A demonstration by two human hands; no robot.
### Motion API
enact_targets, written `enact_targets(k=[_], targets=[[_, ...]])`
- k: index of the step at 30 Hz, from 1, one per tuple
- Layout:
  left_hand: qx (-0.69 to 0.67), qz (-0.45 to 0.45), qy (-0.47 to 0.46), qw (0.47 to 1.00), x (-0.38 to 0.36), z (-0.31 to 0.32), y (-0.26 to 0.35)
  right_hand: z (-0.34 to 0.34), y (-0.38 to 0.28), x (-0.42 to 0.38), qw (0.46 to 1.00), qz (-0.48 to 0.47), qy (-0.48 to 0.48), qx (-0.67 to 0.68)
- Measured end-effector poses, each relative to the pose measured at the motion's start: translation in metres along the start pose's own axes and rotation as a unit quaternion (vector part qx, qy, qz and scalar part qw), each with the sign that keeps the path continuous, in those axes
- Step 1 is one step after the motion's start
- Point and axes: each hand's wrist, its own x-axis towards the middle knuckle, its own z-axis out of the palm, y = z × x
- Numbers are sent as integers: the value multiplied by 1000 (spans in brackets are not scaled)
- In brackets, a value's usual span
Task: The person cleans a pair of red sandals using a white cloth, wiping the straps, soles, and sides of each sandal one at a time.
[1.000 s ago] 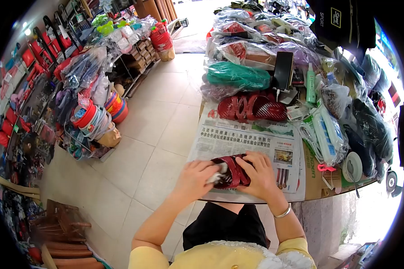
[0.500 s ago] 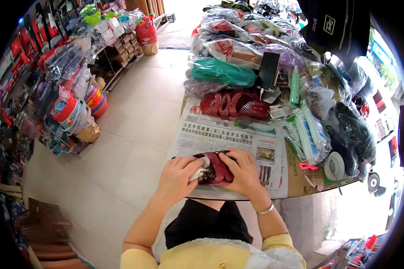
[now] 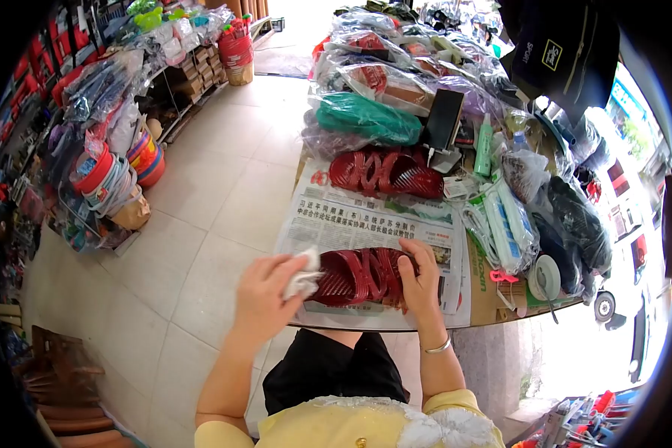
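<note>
A dark red slipper [image 3: 360,275] with crossed straps lies sideways on the newspaper [image 3: 336,224] near the table's front edge. My left hand [image 3: 269,287], slightly blurred, pinches a crumpled white cloth [image 3: 304,275] just beside the slipper's left end. My right hand [image 3: 420,280] grips the slipper's right end, thumb on top. Farther back on the newspaper rests another dark red slipper [image 3: 387,173].
Behind are a green plastic-wrapped bundle [image 3: 367,119] and a black phone [image 3: 443,118]. To the right stand a green-and-white tube [image 3: 484,145], plastic packs [image 3: 509,228] and a tape roll [image 3: 544,278]. Buckets [image 3: 93,172] stand at the left.
My left hand has moved left off the slipper with the cloth. The slipper, tilted and largely covered by the hands before, now lies flatter and in fuller view. My right hand has shifted to its right end.
</note>
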Motion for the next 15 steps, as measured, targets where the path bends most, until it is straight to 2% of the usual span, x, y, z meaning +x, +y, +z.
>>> enact_targets(k=[3, 7, 12, 14, 15], targets=[[4, 36, -83, 996, 8, 25, 11, 3, 2, 0, 999, -22, -15, -45], [-29, 1, -74, 997, -6, 21, -10, 2, 2, 0, 999, -13, -21, -43], [41, -112, -19, 993, -19, -11, -32, 4, 2, 0, 998, -28, -13, -55], [47, -114, -3, 992, -14, -16, -23, 5, 1, 0, 998, -22, -10, -51], [21, -82, 4, 996, -10, -15, -14, 5, 1, -1, 999, -17, -10, -50]])
